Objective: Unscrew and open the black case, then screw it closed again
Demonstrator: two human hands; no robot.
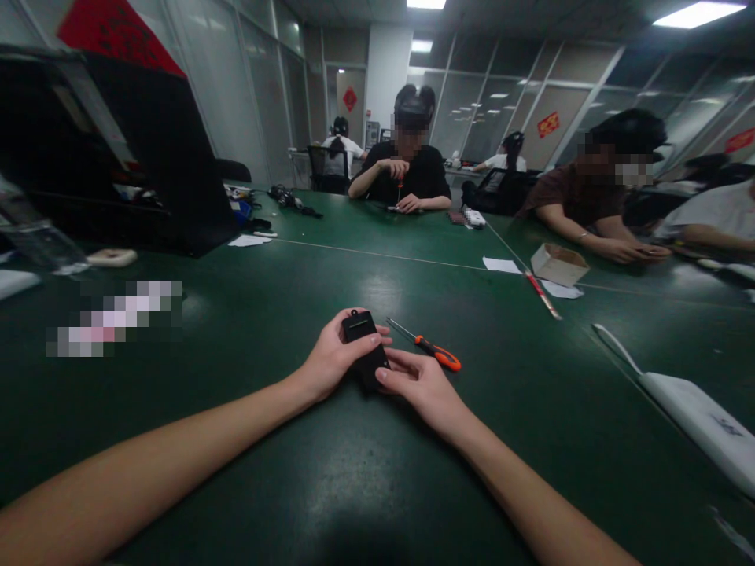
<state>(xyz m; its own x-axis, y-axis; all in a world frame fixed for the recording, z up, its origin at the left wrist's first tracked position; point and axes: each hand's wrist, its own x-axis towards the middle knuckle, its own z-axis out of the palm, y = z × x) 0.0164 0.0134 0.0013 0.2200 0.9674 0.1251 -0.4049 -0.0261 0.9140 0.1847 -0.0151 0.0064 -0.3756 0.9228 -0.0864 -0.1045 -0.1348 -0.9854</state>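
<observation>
Here, a small black device [366, 346] sits low over the green table [295, 487], held between both hands near the table's middle. Its long axis runs away from the person and leans a little left, with a clip-like end farthest off. Left hand [330, 363] wraps the left flank, thumb laid across the top face, fingers closed on the body. Right hand [421, 385] meets it from the near right, fingertips pressed to the lower right edge; grip closed on the device too. Both hands equally near; device lies straight ahead of both wrists.

Orange-handled screwdriver [429, 347] lies on the table just beside the right hand, tip pointing up-left, untouched.

Further out: cardboard box [558, 263], a red pen [543, 295], a white pouch [696, 417] at far right, cut off by the edge. Other people work across the table.

Underside of device hidden by fingers; any screws or markings too dark to make out.
</observation>
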